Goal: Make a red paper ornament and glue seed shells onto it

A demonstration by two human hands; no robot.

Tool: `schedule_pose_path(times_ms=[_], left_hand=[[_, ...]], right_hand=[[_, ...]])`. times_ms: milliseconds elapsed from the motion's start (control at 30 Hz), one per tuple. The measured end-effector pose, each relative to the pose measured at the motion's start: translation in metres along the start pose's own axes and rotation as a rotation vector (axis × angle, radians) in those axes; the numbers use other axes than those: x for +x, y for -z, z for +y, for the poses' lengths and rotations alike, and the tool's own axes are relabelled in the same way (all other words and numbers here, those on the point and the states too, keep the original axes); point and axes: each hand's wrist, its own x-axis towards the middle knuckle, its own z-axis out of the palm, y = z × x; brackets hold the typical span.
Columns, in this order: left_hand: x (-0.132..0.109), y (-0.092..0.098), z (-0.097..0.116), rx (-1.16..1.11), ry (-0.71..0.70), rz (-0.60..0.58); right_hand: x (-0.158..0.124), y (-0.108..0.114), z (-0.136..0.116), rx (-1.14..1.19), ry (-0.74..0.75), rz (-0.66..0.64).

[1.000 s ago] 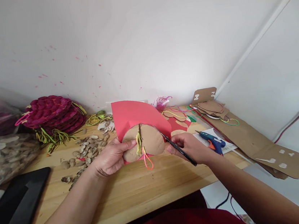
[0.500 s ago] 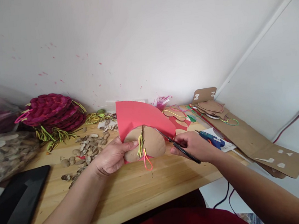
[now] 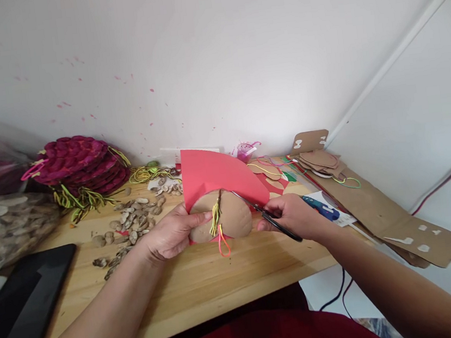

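My left hand (image 3: pixel 171 233) grips a round brown cardboard disc (image 3: pixel 233 217) pressed against a sheet of red paper (image 3: pixel 213 173), just above the wooden table (image 3: pixel 206 281). A yellow, pink and orange cord tassel (image 3: pixel 219 227) hangs down the front of the disc. My right hand (image 3: pixel 295 215) is closed round black-handled scissors (image 3: pixel 270 218). The blades lie against the red paper along the disc's upper right edge.
A stack of magenta scaled discs (image 3: pixel 79 165) with green and yellow cords sits at the back left. Scattered seeds (image 3: pixel 133 224) lie before it, a bag of seeds (image 3: pixel 14 225) and a black tablet (image 3: pixel 21 309) further left. A blue glue gun (image 3: pixel 323 206) and cardboard cut-outs (image 3: pixel 378 210) lie right.
The disc and red paper have shifted slightly right and turned a little in my left hand. The scissors have advanced along the disc's edge, my right hand closer in.
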Motion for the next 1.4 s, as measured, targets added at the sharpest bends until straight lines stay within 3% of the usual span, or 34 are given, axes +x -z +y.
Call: schedule_pose_path(times_ms=[233, 567, 933, 1133, 1400], left_hand=[[0.002, 0.002, -0.003, 0.034, -0.020, -0.035], [0.002, 0.001, -0.005, 0.096, 0.016, -0.025], [0.002, 0.002, -0.006, 0.070, 0.059, -0.007], [0.002, -0.001, -0.007, 0.019, 0.094, -0.071], [0.000, -0.003, -0.004, 0.002, 0.103, -0.048]], right_hand=[[-0.002, -0.001, 0.002, -0.042, 0.022, 0.018], [0.002, -0.001, -0.002, 0.051, 0.001, -0.056], [0.002, 0.004, 0.001, -0.088, 0.036, -0.047], [0.000, -0.001, -0.006, -0.084, 0.088, -0.020], [0.003, 0.002, -0.005, -0.038, 0.102, -0.050]])
